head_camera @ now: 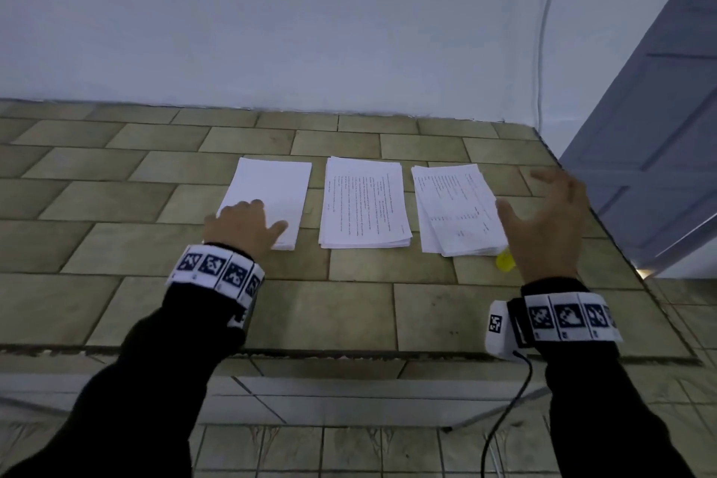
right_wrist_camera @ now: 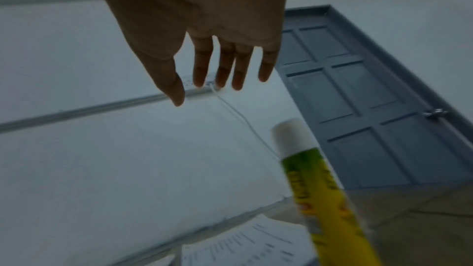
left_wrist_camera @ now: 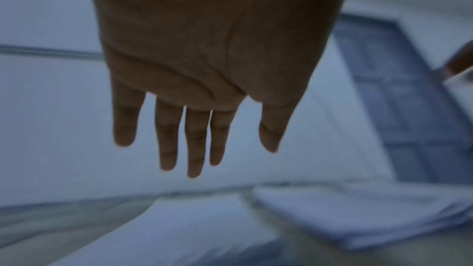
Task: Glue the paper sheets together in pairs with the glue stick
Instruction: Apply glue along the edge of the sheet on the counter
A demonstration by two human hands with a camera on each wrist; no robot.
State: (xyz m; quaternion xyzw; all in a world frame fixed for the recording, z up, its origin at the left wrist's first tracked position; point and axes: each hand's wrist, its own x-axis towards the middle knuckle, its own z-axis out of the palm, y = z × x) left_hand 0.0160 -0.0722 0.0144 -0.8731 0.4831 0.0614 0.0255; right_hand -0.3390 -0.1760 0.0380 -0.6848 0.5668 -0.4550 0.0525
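Two empty hands over three paper stacks on a tiled table.

The left hand, fingers straight and relaxed, holds nothing above the near corner of the blank stack; whether it touches is unclear. Between the hands lies the printed middle stack, its text too small to read. The fanned printed stack sits just left of the right hand, which hovers spread and empty. Below it stands the yellow-green glue stick, white cap up, label blurred.
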